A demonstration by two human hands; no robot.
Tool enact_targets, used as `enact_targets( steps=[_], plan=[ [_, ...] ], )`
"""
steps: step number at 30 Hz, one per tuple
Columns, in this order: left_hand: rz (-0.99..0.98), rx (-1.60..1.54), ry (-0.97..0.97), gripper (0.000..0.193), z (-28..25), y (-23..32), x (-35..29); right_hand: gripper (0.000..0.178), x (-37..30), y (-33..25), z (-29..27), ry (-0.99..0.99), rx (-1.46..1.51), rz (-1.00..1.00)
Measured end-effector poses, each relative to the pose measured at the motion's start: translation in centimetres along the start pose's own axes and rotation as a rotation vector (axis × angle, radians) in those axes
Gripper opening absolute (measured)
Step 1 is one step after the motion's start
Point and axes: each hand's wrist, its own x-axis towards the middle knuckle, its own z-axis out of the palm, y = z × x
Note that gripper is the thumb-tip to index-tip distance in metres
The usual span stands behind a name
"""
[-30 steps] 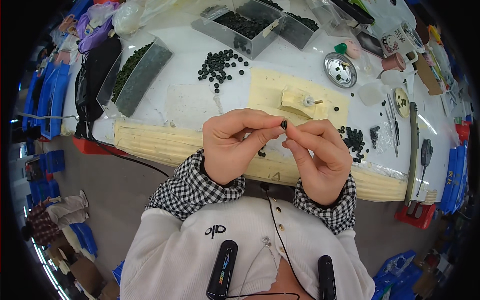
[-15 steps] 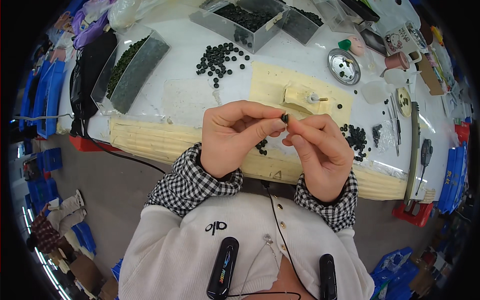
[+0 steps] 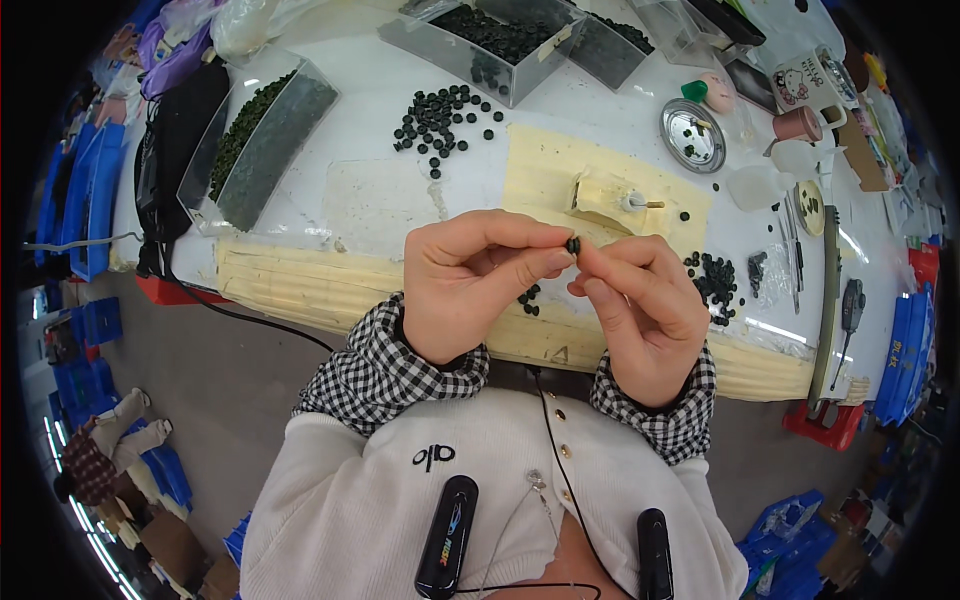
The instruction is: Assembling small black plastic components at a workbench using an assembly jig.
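Observation:
My left hand pinches a small black round part between thumb and fingertips, above the near edge of the table. From the other side my right hand is closed with its fingertips against the same part, so both hands meet on it. The fingers cover much of the part. Some loose black round parts lie just under my hands. Behind them is a yellow sheet with a yellow block that carries a thin metal-tipped pin.
A loose pile of black round parts lies at the back, near a clear bin full of them. More parts sit at right. A clear box with dark green pieces stands left; a round metal dish is far right.
Both hands have dropped very slightly toward me, still pinching the small black part. The view has shifted a little; otherwise the table looks the same.

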Motion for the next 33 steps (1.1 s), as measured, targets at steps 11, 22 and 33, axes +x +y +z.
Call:
enact_targets(
  steps=[11, 22, 33],
  plan=[
    [0.127, 0.2, -0.052, 0.02, -0.46, -0.19, 0.23, 0.033, -0.01, 0.13, -0.08, -0.03, -0.023, 0.001],
    [-0.014, 0.04, 0.013, 0.017, -0.04, -0.14, 0.11, 0.033, -0.03, 0.15, -0.11, -0.015, -0.018, 0.021],
    [0.006, 0.124, -0.022, 0.015, -0.28, -0.02, 0.11, 0.032, 0.0, 0.15, -0.24, -0.032, -0.067, -0.002]
  ],
)
